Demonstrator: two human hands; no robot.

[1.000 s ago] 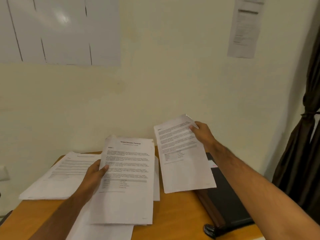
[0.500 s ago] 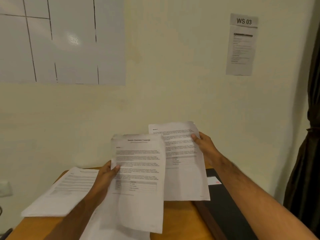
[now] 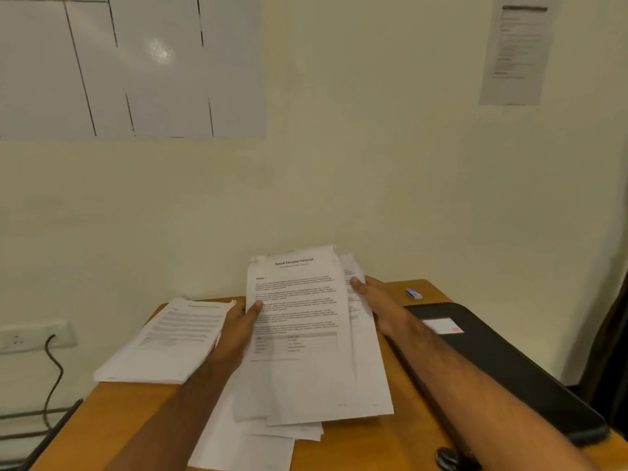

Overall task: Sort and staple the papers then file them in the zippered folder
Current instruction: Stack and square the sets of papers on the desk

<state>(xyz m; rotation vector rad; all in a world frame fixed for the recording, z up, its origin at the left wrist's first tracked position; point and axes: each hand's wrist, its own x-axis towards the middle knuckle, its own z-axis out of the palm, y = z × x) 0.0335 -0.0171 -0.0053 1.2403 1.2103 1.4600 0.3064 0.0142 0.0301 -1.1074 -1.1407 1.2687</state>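
Papers (image 3: 306, 334) | long axis runs away from body, btwn both hands | L hand (image 3: 238, 329) + R hand (image 3: 380, 305) fingers pinch side edges | folder (image 3: 503, 365) nearer R.

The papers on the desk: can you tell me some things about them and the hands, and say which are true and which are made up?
1. Both hands hold the bundle of papers, the left hand on its left edge and the right hand on its right edge. True.
2. The black folder lies on the left side of the desk. False: it lies on the right side.
3. Another stack of papers rests on the desk to the left of the hands. True.
4. A small eraser sits on top of the folder. False: it sits on the bare desk beyond the folder.
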